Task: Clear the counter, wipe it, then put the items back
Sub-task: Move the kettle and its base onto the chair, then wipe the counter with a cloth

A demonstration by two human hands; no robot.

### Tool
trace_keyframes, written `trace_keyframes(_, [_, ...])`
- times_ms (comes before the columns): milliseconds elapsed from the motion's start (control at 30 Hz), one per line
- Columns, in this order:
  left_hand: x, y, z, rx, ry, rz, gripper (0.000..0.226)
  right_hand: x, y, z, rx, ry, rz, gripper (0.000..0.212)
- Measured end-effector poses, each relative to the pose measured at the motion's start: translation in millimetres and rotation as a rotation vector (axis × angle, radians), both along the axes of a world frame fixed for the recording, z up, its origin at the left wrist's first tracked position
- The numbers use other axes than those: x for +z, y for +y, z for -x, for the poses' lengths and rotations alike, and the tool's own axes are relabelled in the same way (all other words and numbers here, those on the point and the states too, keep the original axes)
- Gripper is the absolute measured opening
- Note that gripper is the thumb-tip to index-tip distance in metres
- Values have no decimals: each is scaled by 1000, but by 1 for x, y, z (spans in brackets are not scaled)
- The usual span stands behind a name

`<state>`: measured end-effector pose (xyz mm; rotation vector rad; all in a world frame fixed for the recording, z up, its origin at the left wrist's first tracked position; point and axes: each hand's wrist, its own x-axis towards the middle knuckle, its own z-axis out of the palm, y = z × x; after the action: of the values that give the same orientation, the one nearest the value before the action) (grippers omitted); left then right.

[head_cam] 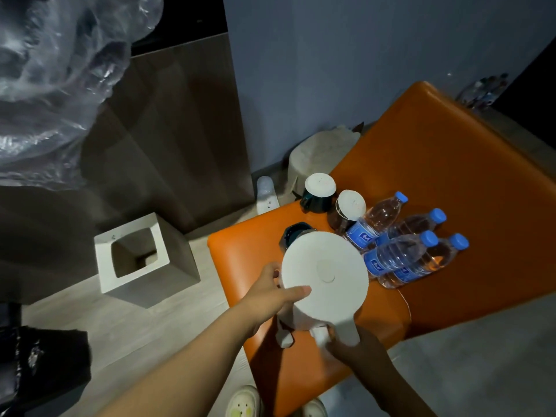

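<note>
Nearest me, the right hand (pixel 355 349) has its fingers clenched round the handle (pixel 346 326) at six o'clock of the white kettle (pixel 325 272), the left hand (pixel 270 293) grasping its side at nine (thumb on the lid), on or just above the orange counter (pixel 451 176), bottles (pixel 400 257) crowding three o'clock.

i see an orange padded bench (pixel 451 164). four water bottles (pixel 400 257) lie on their sides on it, caps toward 2 o'clock. at 11 o'clock of them stand two paper-capped cups (pixel 319 183), at 9 o'clock a dark cup (pixel 296 233), just behind a white kettle (pixel 325 272).
</note>
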<state>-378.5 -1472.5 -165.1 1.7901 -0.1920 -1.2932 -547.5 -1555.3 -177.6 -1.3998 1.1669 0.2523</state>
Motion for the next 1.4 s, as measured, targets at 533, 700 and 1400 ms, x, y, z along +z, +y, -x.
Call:
trace_keyframes(533, [28, 38, 22, -217, -355, -188, 38, 27, 27, -8, -75, 119, 252, 33])
trace_keyframes(700, [44, 68, 12, -443, -543, -260, 34, 59, 48, -10, -79, 102, 361, 32])
trace_keyframes(1400, [82, 212, 53, -280, -794, -475, 31, 88, 155, -24, 690, -33, 543, 13])
